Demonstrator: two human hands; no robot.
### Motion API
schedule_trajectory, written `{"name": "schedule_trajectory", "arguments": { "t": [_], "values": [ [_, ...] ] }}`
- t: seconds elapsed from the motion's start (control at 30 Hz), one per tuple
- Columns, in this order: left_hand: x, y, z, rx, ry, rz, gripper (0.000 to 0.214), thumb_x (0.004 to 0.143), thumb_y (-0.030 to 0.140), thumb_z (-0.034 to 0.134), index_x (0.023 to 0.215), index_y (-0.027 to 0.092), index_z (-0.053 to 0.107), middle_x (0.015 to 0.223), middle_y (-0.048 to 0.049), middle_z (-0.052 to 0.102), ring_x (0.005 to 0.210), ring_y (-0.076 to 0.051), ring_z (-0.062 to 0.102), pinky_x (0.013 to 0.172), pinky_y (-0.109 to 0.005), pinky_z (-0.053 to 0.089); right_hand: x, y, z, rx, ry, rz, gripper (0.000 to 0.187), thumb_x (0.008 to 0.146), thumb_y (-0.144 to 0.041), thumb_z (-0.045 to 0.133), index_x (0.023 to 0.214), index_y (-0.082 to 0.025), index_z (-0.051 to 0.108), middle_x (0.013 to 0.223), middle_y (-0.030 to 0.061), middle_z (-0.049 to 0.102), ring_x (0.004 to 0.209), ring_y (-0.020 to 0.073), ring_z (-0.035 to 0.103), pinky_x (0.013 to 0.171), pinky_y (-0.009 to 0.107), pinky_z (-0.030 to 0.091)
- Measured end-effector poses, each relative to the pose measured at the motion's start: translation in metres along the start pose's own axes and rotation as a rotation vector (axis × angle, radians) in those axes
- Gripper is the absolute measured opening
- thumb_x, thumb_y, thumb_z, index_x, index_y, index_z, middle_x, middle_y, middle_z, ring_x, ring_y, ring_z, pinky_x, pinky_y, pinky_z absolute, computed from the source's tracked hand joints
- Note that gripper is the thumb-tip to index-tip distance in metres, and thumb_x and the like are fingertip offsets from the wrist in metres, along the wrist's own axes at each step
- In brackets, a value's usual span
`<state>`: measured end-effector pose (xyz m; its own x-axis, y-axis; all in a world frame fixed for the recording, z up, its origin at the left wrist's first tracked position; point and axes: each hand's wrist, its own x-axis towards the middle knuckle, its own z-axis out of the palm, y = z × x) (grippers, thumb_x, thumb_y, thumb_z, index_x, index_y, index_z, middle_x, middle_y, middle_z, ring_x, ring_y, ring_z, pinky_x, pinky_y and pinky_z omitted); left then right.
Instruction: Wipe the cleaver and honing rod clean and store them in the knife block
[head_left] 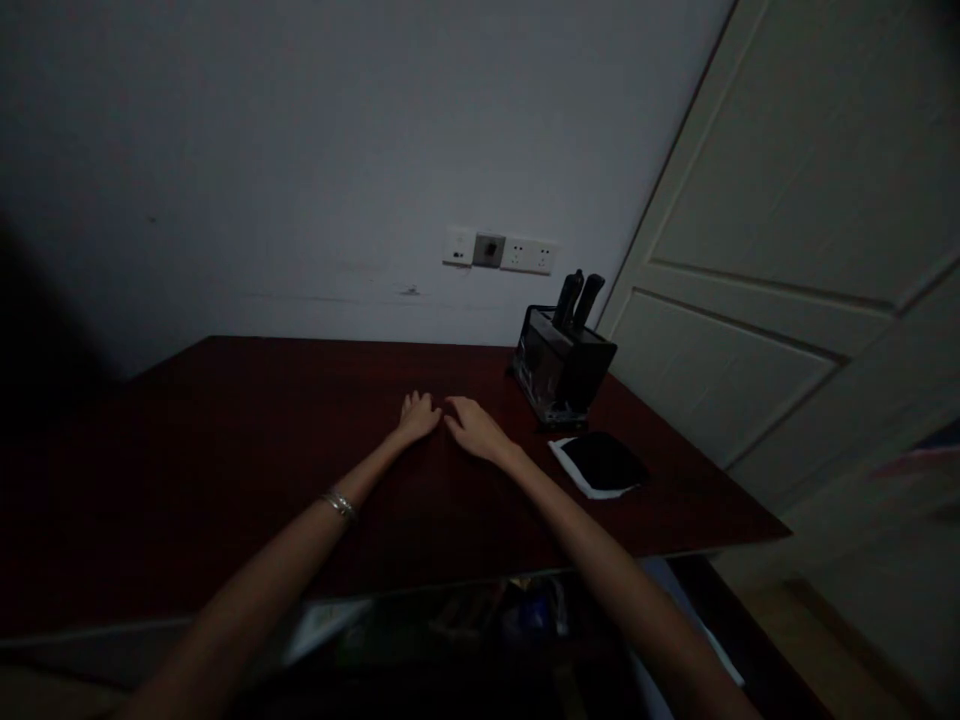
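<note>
My left hand (418, 415) rests palm down on the dark red tabletop (315, 400), its fingers slightly spread and nothing visible in them. A silvery bracelet (341, 504) circles the left wrist. Close beside it, a small gap away, my right hand (474, 428) also lies on the table, thumb and fingers apart and pointing toward the left hand. No object shows between the two hands. Right of and behind my right hand stands a black knife block (562, 360) with black knife handles (579, 298) sticking up from it.
A flat black item (606, 462) lies on a white sheet or cloth near the right edge. Wall sockets (527, 255) sit above the table's back edge. A pale door (757, 230) stands to the right. Below the front edge, an open space holds dim, cluttered things (525, 615).
</note>
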<state>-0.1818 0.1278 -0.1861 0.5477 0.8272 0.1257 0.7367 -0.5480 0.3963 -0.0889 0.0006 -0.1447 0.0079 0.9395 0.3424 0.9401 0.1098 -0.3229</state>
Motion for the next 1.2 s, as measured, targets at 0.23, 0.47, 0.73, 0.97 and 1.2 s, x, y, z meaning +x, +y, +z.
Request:
{"name": "schedule_trajectory", "arguments": {
  "t": [0.23, 0.47, 0.73, 0.97, 1.2],
  "values": [
    [-0.032, -0.014, 0.004, 0.123, -0.009, 0.048, 0.048, 0.087, 0.033, 0.033, 0.128, 0.008, 0.037, 0.141, -0.0231, 0.026, 0.133, -0.034, 0.016, 0.104, -0.045, 0.019, 0.000, -0.002, 0.048, -0.093, -0.158, 0.033, 0.045, 0.088, -0.024, 0.033, 0.129, -0.007, 0.039, 0.136, 0.0191, 0.040, 0.128, 0.0280, 0.032, 0.102, 0.045, 0.025],
    [-0.035, -0.014, 0.006, 0.178, 0.014, 0.085, 0.050, 0.088, 0.033, 0.030, 0.128, 0.004, 0.037, 0.140, -0.0252, 0.027, 0.132, -0.036, 0.019, 0.103, -0.044, 0.020, -0.007, -0.002, 0.056, -0.124, -0.115, 0.062, 0.046, 0.089, -0.026, 0.030, 0.132, -0.011, 0.036, 0.140, 0.0135, 0.036, 0.131, 0.0240, 0.027, 0.105, 0.044, 0.020],
    [-0.034, -0.017, 0.009, 0.211, 0.032, 0.113, 0.050, 0.089, 0.034, 0.029, 0.128, 0.004, 0.038, 0.138, -0.0265, 0.029, 0.131, -0.036, 0.023, 0.103, -0.045, 0.022, -0.008, 0.001, 0.059, -0.120, -0.081, 0.058, 0.045, 0.089, -0.026, 0.031, 0.131, -0.010, 0.039, 0.138, 0.0132, 0.040, 0.129, 0.0235, 0.030, 0.105, 0.041, 0.021],
    [-0.037, -0.016, 0.009, 0.230, 0.052, 0.123, 0.049, 0.088, 0.034, 0.030, 0.127, 0.005, 0.040, 0.138, -0.0254, 0.032, 0.130, -0.035, 0.024, 0.103, -0.044, 0.021, -0.008, 0.002, 0.062, -0.119, -0.064, 0.053, 0.045, 0.089, -0.026, 0.032, 0.130, -0.011, 0.040, 0.137, 0.0133, 0.041, 0.129, 0.0229, 0.031, 0.105, 0.042, 0.022],
    [-0.037, -0.015, 0.007, 0.230, 0.050, 0.122, 0.049, 0.088, 0.033, 0.031, 0.127, 0.005, 0.039, 0.138, -0.0244, 0.032, 0.131, -0.034, 0.024, 0.103, -0.044, 0.022, -0.008, 0.003, 0.061, -0.110, -0.067, 0.053, 0.045, 0.088, -0.025, 0.032, 0.130, -0.010, 0.040, 0.138, 0.0129, 0.040, 0.130, 0.0231, 0.031, 0.105, 0.042, 0.022]
  ]
}}
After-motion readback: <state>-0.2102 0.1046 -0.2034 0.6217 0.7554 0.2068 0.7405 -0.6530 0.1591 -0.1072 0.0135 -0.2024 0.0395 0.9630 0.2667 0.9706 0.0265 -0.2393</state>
